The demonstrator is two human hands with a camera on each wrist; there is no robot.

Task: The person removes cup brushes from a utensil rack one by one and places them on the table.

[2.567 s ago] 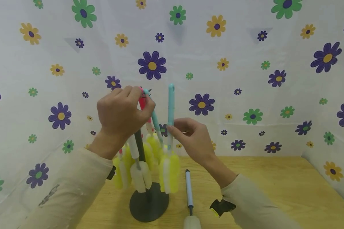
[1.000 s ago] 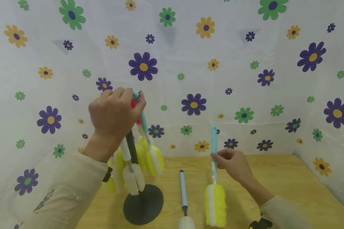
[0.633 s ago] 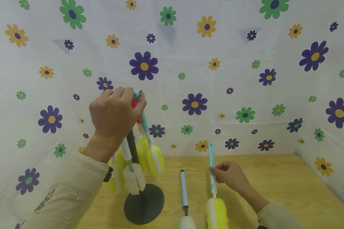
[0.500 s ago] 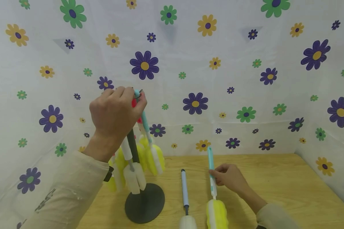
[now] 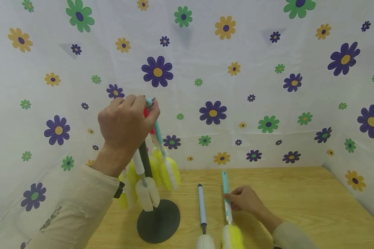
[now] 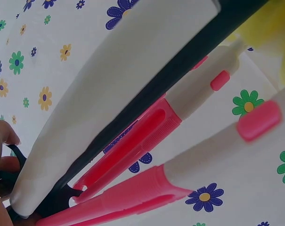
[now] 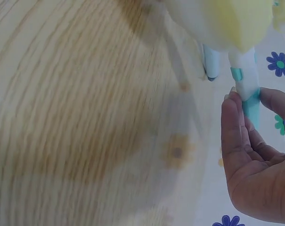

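Note:
My left hand [image 5: 123,121] grips the top of a dark stand [image 5: 159,223], whose round base rests on the table. Sponge bottle brushes hang from it: a white-handled one [image 5: 148,193] in front, a teal-handled one with a yellow-and-white head [image 5: 169,173], and pink-handled ones [image 6: 156,127] clear in the left wrist view. Away to the right, my right hand [image 5: 246,200] pinches the teal-and-white handle of another bottle brush [image 5: 232,237] between thumb and fingers. Its yellow-and-white sponge points toward me, low over the table, and is cut off by the head view's lower edge.
A bottle brush with a pale blue handle [image 5: 202,204] lies on the wooden table [image 5: 299,200], left of the brush in my right hand. Behind the table hangs a white flower-print cloth [image 5: 187,52], which also runs along the sides.
My right hand has carried the teal-handled brush from beside the stand to the right, then lowered it toward the table beside the blue-handled brush. My left hand has stayed on the stand's top.

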